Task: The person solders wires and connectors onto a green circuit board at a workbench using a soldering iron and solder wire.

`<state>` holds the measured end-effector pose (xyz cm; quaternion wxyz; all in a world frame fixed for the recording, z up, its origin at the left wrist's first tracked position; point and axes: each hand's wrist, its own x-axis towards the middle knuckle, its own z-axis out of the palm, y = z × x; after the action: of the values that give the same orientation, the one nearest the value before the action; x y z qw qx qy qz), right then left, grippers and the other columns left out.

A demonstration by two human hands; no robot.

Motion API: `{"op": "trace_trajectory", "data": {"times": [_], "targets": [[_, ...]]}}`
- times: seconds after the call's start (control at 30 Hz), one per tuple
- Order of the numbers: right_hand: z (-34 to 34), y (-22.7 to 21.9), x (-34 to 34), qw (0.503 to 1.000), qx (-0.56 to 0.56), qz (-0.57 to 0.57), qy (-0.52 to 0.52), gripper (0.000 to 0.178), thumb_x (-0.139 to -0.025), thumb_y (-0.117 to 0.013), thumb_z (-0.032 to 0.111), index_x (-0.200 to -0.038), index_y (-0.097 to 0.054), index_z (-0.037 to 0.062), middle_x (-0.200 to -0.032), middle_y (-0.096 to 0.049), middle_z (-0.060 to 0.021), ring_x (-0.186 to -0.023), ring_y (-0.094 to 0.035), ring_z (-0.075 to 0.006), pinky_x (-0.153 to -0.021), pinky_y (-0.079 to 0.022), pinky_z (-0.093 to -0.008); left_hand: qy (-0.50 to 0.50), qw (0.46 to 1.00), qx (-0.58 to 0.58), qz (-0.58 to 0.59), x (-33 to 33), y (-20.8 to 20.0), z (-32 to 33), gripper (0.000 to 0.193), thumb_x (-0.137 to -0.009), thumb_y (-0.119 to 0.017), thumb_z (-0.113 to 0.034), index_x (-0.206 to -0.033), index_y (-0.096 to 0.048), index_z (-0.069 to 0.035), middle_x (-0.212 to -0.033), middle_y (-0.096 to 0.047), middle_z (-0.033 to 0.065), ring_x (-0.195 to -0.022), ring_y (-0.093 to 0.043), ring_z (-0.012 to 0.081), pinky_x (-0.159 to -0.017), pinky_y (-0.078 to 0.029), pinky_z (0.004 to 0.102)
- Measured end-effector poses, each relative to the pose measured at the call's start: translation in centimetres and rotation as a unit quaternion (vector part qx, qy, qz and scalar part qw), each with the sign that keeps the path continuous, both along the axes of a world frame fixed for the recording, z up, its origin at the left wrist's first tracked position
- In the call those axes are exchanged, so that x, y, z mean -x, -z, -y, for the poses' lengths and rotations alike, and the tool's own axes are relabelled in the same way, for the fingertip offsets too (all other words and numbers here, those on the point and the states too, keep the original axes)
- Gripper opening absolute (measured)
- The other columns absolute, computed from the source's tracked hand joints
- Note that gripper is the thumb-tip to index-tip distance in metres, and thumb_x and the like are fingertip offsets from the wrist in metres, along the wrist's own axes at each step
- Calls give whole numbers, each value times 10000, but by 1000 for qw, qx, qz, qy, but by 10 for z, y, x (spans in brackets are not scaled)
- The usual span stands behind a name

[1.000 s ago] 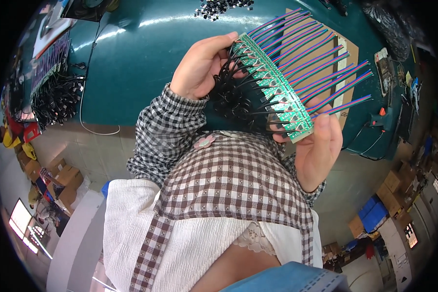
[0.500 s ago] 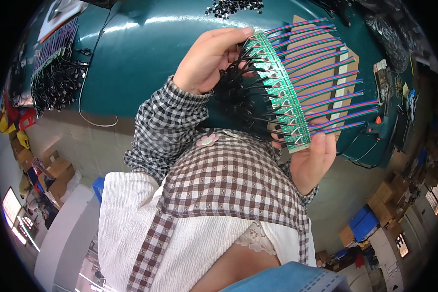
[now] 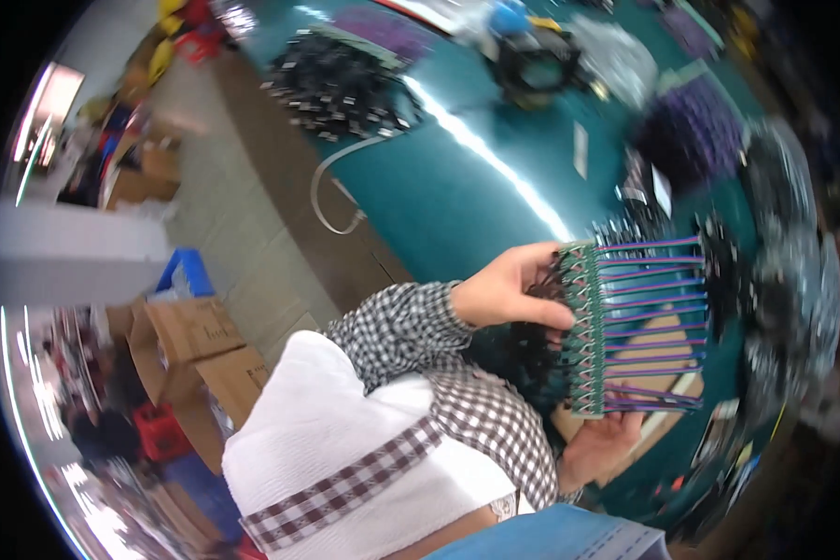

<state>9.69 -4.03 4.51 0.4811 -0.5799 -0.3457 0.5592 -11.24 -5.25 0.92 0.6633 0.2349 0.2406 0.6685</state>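
Observation:
I hold a long green circuit board panel (image 3: pixel 585 327) above the teal table. My left hand (image 3: pixel 513 287) is closed on its upper left part, with the thumb pressed on the board's edge. At the lower end, my right hand (image 3: pixel 609 442) grips the panel, its fingers partly hidden behind it. Rows of blue, red and dark wires (image 3: pixel 658 318) stick out from the board's right side. On the other side, a bundle of black cables (image 3: pixel 535 351) hangs down near my apron. Motion blur softens the details.
A brown cardboard sheet (image 3: pixel 658 359) lies beneath the panel on the teal table (image 3: pixel 467 201). Farther off are a black cable bundle (image 3: pixel 345 89), purple wired panels (image 3: pixel 691 131) and plastic bags (image 3: pixel 616 61). Cardboard boxes (image 3: pixel 191 331) stand left of me.
My view has swung left, so table and floor appear rotated. The panel, still in both hands, now stands more upright in view, and my left hand grips nearer its middle.

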Motion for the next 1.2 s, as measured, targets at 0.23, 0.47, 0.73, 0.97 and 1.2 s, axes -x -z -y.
{"op": "trace_trajectory", "data": {"times": [0.23, 0.47, 0.73, 0.97, 1.2], "targets": [[-24, 18, -5, 971, -44, -82, -222, 510, -918, -272, 415, -1100, -455, -25, -929, -603, -188, -771, -623, -266, -644, -527, -307, -424, 863, 90, -259, 139, -65, 97, 241, -749, -614, -16, -965, -515, 28, -818, -597, 98, -653, -595, 174, -591, -500, 264], [-38, 26, 5, 973, -19, -91, -212, 508, -921, -270, 418, -1113, -454, -15, -915, -605, -177, -769, -621, -261, -636, -526, -304, -504, 803, 133, -287, 317, -58, 97, 129, -743, -642, -25, -813, -560, 47, -731, -593, 85, -612, -589, 146, -588, -507, 234], [-49, 42, 0, 978, 9, -115, -173, 482, -923, -296, 390, -1121, -449, -23, -939, -594, -179, -795, -613, -264, -669, -522, -320, -269, 177, 357, -877, 320, 13, 19, 675, -669, -546, -614, -1223, -458, -239, -1333, -348, 86, -1259, -239, 323, -940, -156, 626], [-56, 29, -19, 974, -24, -115, -192, 443, -925, -313, 336, -1107, -436, -49, -938, -587, -205, -798, -618, -258, -688, -518, -324, -224, 140, 359, -895, 298, -16, 35, 523, -762, -555, -470, -1207, -481, -203, -1324, -360, 80, -1252, -256, 307, -930, -186, 600], [-50, 25, -55, 986, -20, -104, -127, 398, -925, -331, 288, -1096, -441, -54, -923, -593, -201, -793, -617, -241, -694, -511, -310, -258, 760, -41, -596, 76, -110, -100, 308, -740, -668, -133, -992, -581, 22, -955, -606, 96, -898, -570, 149, -802, -430, 256]]}}
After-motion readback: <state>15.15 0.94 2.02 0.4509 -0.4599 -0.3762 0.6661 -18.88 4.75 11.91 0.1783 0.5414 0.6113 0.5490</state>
